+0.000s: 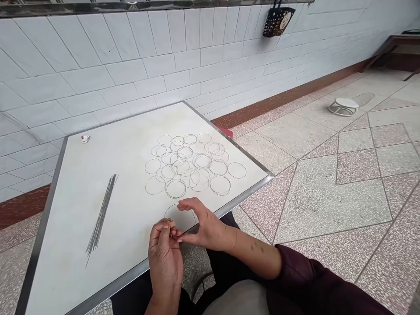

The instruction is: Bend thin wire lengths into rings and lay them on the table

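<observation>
Near the table's front edge, my left hand (166, 251) pinches a thin wire ring (180, 207) between thumb and fingers. My right hand (205, 225) is curved around the ring's right side, with thumb and fingers apart; its thumb is close to my left fingertips. Beyond my hands, several thin wire rings (175, 188) lie overlapping on the white table. A bundle of straight wires (101, 216) rests to the left, lying at a slant.
The white table (131, 131) has a metal edge and stands by a tiled wall. A small red and white object (85, 138) sits at its far left corner. On the floor at right is a low white stool (344, 105). A dark basket (277, 21) hangs on the wall.
</observation>
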`<action>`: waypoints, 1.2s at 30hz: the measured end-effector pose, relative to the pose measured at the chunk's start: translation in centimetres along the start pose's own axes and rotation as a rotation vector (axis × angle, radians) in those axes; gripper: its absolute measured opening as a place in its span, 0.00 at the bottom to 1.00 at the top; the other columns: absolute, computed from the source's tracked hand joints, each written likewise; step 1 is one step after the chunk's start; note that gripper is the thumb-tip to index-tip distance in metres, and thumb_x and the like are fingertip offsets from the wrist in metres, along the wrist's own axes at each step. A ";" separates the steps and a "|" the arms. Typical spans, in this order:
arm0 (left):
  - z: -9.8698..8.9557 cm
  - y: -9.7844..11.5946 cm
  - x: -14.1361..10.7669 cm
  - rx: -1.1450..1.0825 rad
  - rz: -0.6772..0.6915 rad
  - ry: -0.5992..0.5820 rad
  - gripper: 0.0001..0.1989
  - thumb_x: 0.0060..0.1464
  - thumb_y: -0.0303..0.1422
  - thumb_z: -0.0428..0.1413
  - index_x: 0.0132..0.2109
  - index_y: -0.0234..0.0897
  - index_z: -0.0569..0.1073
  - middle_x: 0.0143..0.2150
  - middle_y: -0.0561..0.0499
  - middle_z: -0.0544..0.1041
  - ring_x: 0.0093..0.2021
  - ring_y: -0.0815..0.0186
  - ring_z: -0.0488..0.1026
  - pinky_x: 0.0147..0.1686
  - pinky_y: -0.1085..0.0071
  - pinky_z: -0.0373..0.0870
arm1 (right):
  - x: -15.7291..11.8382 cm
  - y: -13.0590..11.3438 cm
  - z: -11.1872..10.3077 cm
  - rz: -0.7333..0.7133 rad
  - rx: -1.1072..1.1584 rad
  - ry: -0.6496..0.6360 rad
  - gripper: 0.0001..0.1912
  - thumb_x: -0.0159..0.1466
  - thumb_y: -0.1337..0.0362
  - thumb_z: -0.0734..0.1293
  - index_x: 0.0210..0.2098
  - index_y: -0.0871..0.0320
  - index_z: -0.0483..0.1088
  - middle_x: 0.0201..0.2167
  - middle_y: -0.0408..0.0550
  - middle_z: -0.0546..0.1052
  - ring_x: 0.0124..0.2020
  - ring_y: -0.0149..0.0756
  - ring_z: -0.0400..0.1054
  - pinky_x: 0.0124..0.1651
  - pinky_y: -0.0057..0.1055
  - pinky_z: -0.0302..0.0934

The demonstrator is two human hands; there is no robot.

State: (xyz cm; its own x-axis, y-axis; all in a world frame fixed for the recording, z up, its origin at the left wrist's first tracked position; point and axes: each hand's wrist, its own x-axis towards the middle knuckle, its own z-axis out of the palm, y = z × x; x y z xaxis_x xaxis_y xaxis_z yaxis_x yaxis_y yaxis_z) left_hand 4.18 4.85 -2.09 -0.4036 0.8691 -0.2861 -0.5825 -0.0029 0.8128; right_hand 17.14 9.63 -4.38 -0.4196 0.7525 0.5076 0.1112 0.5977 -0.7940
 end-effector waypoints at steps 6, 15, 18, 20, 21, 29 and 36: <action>0.2 0.0 0.0 -0.003 -0.024 -0.036 0.08 0.47 0.33 0.65 0.29 0.38 0.73 0.39 0.55 0.71 0.29 0.74 0.67 0.29 0.76 0.68 | 0.2 0.7 0.1 0.085 0.005 -0.047 0.56 0.51 0.59 0.79 0.68 0.50 0.43 0.57 0.56 0.64 0.56 0.44 0.63 0.58 0.46 0.63; 0.2 -0.3 -0.5 0.064 -0.040 -0.084 0.07 0.49 0.35 0.65 0.31 0.39 0.75 0.41 0.54 0.71 0.30 0.74 0.66 0.32 0.77 0.69 | 0.3 1.6 0.6 0.199 0.150 0.011 0.61 0.41 0.56 0.83 0.65 0.51 0.48 0.57 0.57 0.65 0.58 0.46 0.63 0.62 0.49 0.57; 0.3 -0.3 -0.5 0.073 -0.042 -0.094 0.07 0.48 0.36 0.65 0.31 0.40 0.76 0.40 0.54 0.71 0.31 0.73 0.66 0.33 0.77 0.68 | 0.3 1.4 0.3 0.232 0.149 0.017 0.59 0.40 0.57 0.83 0.64 0.52 0.51 0.58 0.56 0.65 0.59 0.46 0.63 0.63 0.48 0.57; 0.2 -0.3 -0.5 0.087 -0.033 -0.107 0.07 0.49 0.36 0.65 0.31 0.40 0.76 0.41 0.54 0.71 0.32 0.72 0.66 0.34 0.77 0.68 | 0.4 1.3 0.0 0.231 0.128 0.023 0.56 0.40 0.57 0.83 0.62 0.53 0.54 0.58 0.56 0.65 0.59 0.46 0.63 0.63 0.48 0.57; 0.2 -0.4 -0.6 0.097 -0.026 -0.114 0.07 0.50 0.36 0.64 0.31 0.40 0.76 0.41 0.54 0.71 0.33 0.72 0.66 0.34 0.77 0.68 | 0.4 1.3 -0.1 0.225 0.113 0.023 0.55 0.40 0.56 0.83 0.62 0.53 0.55 0.58 0.56 0.66 0.59 0.46 0.62 0.63 0.47 0.57; 0.1 -0.8 -0.5 0.131 -0.047 -0.128 0.08 0.51 0.37 0.64 0.30 0.39 0.75 0.41 0.54 0.70 0.32 0.72 0.65 0.31 0.77 0.67 | 0.3 1.6 -0.6 0.172 0.071 -0.002 0.51 0.41 0.54 0.82 0.59 0.52 0.59 0.56 0.54 0.68 0.58 0.46 0.64 0.62 0.46 0.58; 0.0 -0.8 -0.7 0.086 -0.056 -0.187 0.06 0.52 0.36 0.64 0.31 0.40 0.76 0.41 0.52 0.70 0.35 0.69 0.68 0.35 0.75 0.70 | 0.4 3.0 -1.1 0.144 0.177 0.001 0.59 0.38 0.50 0.83 0.63 0.53 0.54 0.59 0.57 0.66 0.61 0.47 0.62 0.65 0.46 0.54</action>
State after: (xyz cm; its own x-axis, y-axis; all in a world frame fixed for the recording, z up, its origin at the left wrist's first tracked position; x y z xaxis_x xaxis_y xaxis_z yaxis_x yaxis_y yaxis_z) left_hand 4.92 4.22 -2.50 -0.2295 0.9435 -0.2390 -0.5343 0.0831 0.8412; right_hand 18.25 12.02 -6.17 -0.4099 0.8269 0.3851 0.0097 0.4261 -0.9046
